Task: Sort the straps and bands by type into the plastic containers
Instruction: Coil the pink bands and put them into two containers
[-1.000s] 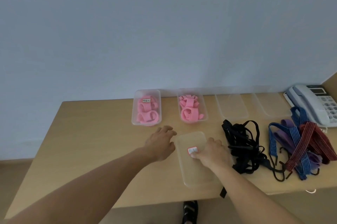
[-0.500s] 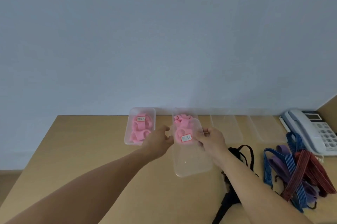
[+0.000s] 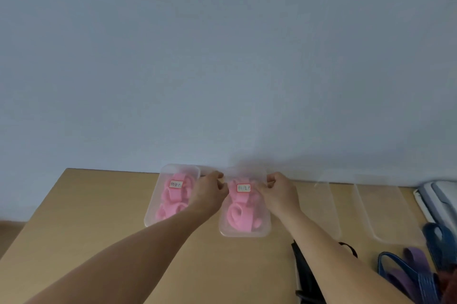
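Clear lid held over the second container of pink bands

From my remote feed, both hands are at the far end of the second container (image 3: 243,234), which stands mid-table by the wall. The left hand (image 3: 209,193) has its fingers curled and pinches the far left corner of the clear lid (image 3: 244,177). The right hand (image 3: 278,193) is curled the same way on the far right corner. The lid is blurred, so I cannot tell whether it is seated on the rim or just above it. Its white label (image 3: 243,188) faces up, with pink bands (image 3: 238,215) showing beneath.

Just to the left, the first container (image 3: 151,209) also holds pink bands under a labelled lid. To the right along the wall lie a third container (image 3: 324,207) and a fourth container (image 3: 385,212), both clear. Near my right forearm sit black straps (image 3: 305,279); further right are blue cords (image 3: 395,271) tangled with a purple band (image 3: 416,256). A telephone (image 3: 437,199) is at the far right edge of the wooden table (image 3: 86,217)
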Tool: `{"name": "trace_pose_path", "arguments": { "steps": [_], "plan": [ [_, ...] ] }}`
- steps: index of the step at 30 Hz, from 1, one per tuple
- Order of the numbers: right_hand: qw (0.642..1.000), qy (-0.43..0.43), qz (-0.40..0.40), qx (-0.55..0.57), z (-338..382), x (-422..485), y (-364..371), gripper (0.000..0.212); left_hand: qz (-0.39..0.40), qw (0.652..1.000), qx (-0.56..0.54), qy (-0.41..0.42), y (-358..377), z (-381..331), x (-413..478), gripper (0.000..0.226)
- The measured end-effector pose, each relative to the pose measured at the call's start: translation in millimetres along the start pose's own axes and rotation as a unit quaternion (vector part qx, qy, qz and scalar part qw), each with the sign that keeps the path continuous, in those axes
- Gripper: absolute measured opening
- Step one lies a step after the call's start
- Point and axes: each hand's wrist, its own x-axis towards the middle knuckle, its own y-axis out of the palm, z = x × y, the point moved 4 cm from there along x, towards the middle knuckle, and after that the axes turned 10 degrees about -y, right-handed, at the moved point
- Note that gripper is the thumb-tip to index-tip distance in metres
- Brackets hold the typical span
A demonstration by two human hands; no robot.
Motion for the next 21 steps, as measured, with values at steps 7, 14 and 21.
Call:
{"name": "trace_pose_path", "arguments": {
  "steps": [7,14,21],
  "plan": [
    [0.996,0.003,-0.004,-0.090,-10.8,9.9,10.8,0.031,-0.006,0.998,0.060,0.025,14.1,2.4,11.6,0.041],
    [0.992,0.060,-0.009,-0.108,-16.0,10.6,10.8,0.032,0.031,0.999,0.027,0.030,18.3,2.8,18.3,0.043],
    [0.996,0.073,-0.006,-0.056,-20.3,8.1,18.0,0.012,0.044,0.998,0.024,0.031,21.4,8.3,18.7,0.040]
  ]
}}
